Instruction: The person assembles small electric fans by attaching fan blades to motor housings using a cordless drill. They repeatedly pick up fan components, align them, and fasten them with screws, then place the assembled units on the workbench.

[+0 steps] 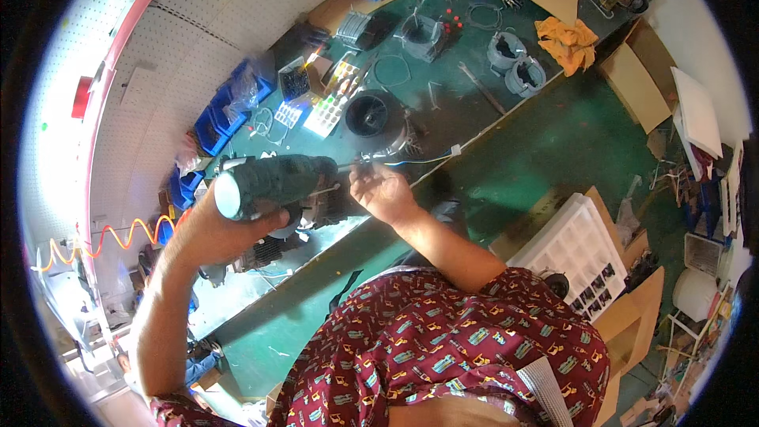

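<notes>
My left hand (212, 229) is wrapped round a dark green power drill (277, 180), held level above the workbench with its bit pointing right. At the bit's tip, my right hand (384, 194) has its fingers pinched together; whatever they hold is too small to make out. Just beyond the fingertips stands a black round housing (368, 115) with a deep hollow centre. A thin cable (419, 162) with a white connector at its end runs from beside the fingers to the right. Below the drill, dark ribbed parts (277, 249) are partly hidden by my left hand.
Grey round housings (526, 75) and an orange cloth (566, 43) lie on the green bench. Blue bins (212, 128) line the wall side. Sheets of round stickers (324, 115) sit behind the black housing. A white compartment tray (573, 249) in cardboard stands at my right.
</notes>
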A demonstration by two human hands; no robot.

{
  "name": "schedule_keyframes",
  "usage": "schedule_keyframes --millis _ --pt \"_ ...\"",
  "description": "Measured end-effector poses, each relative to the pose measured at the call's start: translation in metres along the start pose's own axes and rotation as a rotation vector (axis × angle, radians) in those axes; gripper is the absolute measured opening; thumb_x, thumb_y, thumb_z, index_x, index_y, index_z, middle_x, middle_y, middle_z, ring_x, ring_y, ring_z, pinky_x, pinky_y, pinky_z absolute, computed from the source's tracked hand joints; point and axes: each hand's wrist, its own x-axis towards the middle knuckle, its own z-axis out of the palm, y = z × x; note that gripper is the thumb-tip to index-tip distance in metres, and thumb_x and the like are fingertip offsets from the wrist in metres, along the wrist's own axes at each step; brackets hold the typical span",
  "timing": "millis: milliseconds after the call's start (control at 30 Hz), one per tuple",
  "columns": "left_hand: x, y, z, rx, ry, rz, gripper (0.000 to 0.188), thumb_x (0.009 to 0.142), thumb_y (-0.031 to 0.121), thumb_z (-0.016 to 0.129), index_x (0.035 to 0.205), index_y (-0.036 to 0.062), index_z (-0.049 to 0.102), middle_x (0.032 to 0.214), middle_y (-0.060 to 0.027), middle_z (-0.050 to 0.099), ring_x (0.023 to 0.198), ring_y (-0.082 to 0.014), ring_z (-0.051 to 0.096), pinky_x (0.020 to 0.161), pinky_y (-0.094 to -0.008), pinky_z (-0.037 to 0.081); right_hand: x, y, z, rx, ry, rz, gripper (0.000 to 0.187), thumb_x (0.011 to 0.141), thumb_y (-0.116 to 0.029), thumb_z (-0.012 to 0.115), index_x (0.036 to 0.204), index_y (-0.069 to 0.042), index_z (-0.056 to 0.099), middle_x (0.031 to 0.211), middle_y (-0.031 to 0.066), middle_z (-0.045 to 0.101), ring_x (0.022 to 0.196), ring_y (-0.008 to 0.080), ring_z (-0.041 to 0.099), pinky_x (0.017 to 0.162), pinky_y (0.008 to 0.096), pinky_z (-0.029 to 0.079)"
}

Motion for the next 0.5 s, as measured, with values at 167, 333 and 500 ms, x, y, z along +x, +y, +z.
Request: schedule_keyframes --millis 167,333,500 --pt "0.017 0.006 -0.017 0.026 -0.069 -0.069 0.043 0.082 0.016 0.08 0.122 0.0086 0.064 0.106 -0.0068 0.072 0.097 -0.0173 0.065 0.09 -0.0344 0.052 0.01 0.006 -0.012 0.154 -0.161 0.053 0.026 0.104 -0.024 0.045 0.107 0.0 0.054 0.099 0.0121 0.058 0.09 0.0229 0.057 0.077 0.0358 0.049" --pt "0.027 0.008 -0.016 0.083 -0.117 -0.042 0.05 0.081 0.017 0.081 0.126 0.0086 0.061 0.111 -0.0081 0.07 0.103 -0.0196 0.064 0.093 -0.037 0.051 0.017 0.006 -0.016 0.19 -0.217 0.078 0.028 0.104 -0.027 0.044 0.105 0.001 0.052 0.093 0.0096 0.055 0.083 0.0204 0.052 0.073 0.0334 0.047" --pt "0.033 0.026 -0.014 0.185 -0.138 -0.085 0.052 0.08 0.015 0.08 0.127 0.0076 0.059 0.113 -0.0092 0.069 0.105 -0.0199 0.063 0.095 -0.0379 0.05 0.018 0.003 -0.019 0.212 -0.254 0.111 0.031 0.104 -0.028 0.044 0.103 0.002 0.053 0.093 0.0103 0.056 0.083 0.0212 0.052 0.073 0.0334 0.047"
